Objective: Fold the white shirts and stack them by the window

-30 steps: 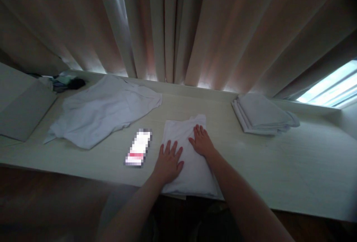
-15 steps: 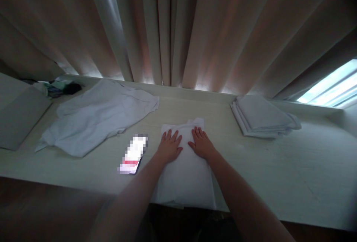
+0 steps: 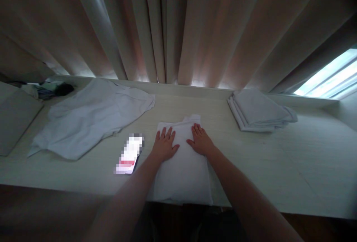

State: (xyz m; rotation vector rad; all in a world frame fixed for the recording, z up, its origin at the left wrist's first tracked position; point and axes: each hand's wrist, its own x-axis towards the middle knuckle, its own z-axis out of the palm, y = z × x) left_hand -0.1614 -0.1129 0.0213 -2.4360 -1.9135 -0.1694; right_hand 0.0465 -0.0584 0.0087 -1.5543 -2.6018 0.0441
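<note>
A white folded garment (image 3: 182, 175) lies flat in front of me, its near end at the table's front edge. My left hand (image 3: 165, 146) rests palm down on its upper left part, fingers spread. On the upper right part lies my right hand (image 3: 201, 141), also flat, with the thumb out toward the middle. Neither hand grips the cloth. A small flap of fabric sticks out past the fingertips at the far end. What kind of garment it is, I cannot tell.
Left of the hands a phone (image 3: 128, 154) with a lit screen lies on the pale table (image 3: 251, 175). Beyond it spreads a loose white garment (image 3: 92, 119). A stack of folded white cloth (image 3: 258, 110) sits at the right. Curtains (image 3: 217, 30) hang behind the table.
My left hand has slid slightly left, toward the garment's edge, and the hands are a little farther apart. The whole view has shifted slightly.
</note>
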